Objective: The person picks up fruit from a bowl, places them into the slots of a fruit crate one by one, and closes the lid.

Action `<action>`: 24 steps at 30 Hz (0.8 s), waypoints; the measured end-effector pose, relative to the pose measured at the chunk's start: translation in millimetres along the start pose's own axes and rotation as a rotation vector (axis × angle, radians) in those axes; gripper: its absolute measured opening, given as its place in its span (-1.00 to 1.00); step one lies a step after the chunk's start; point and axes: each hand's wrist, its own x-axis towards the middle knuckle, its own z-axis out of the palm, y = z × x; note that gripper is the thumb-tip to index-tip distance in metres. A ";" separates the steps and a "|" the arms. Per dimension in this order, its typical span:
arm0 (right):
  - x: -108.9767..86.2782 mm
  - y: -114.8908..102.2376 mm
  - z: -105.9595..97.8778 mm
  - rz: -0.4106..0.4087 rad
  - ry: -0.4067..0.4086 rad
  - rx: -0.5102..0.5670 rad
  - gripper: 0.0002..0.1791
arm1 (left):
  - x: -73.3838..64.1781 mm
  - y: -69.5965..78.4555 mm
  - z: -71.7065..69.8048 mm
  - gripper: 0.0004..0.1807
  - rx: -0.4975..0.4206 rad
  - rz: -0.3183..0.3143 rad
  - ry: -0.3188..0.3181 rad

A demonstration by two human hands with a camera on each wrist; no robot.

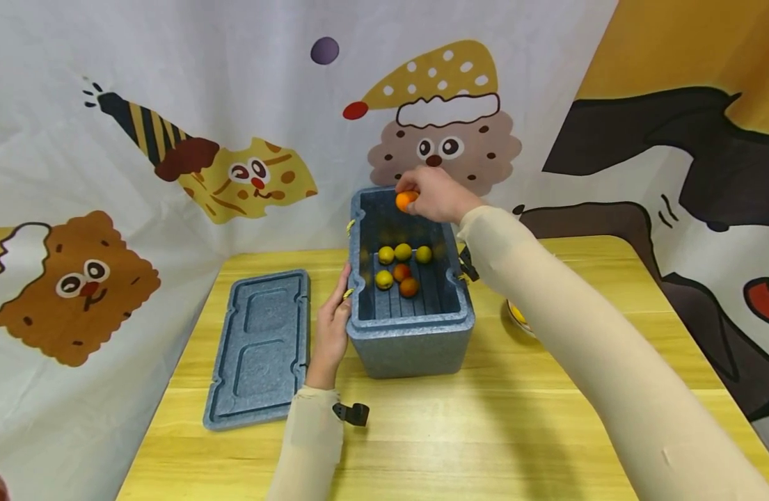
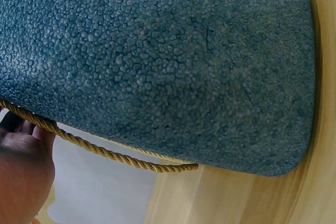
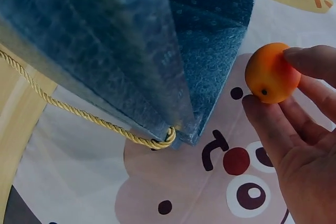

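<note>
A grey-blue foam box (image 1: 411, 351) stands uncovered on the table, with yellow rope handles on its sides. My right hand (image 1: 439, 195) is over the box's far end and pinches a small orange fruit (image 3: 272, 73) with a red blush between thumb and fingertips. On the box floor lie several yellow fruits (image 1: 384, 280) and two orange-red ones (image 1: 409, 287). At the box's left wall, my left hand (image 1: 333, 327) rests with fingers extended beside the rim. In the left wrist view its fingers are next to the rope handle (image 2: 105, 150), partly hidden behind it.
The box's grey lid (image 1: 259, 348) lies flat on the wooden table (image 1: 409, 445), left of the left hand. A bowl (image 1: 520, 321) with something yellow in it stands to the right, mostly hidden by the right forearm. Behind the table hangs a printed cloth (image 1: 246, 83).
</note>
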 end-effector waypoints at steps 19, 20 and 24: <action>1.4 14.3 3.7 -0.014 0.088 -0.006 -0.55 | 0.4 0.3 1.3 -0.43 0.002 -0.012 0.005; 1.3 14.3 3.8 -0.013 0.084 -0.006 -0.56 | 0.4 0.5 1.3 -0.43 0.003 -0.010 0.006; 0.8 15.3 4.1 -0.015 0.069 -0.013 -0.59 | 0.3 0.1 1.5 -0.43 0.001 -0.008 0.006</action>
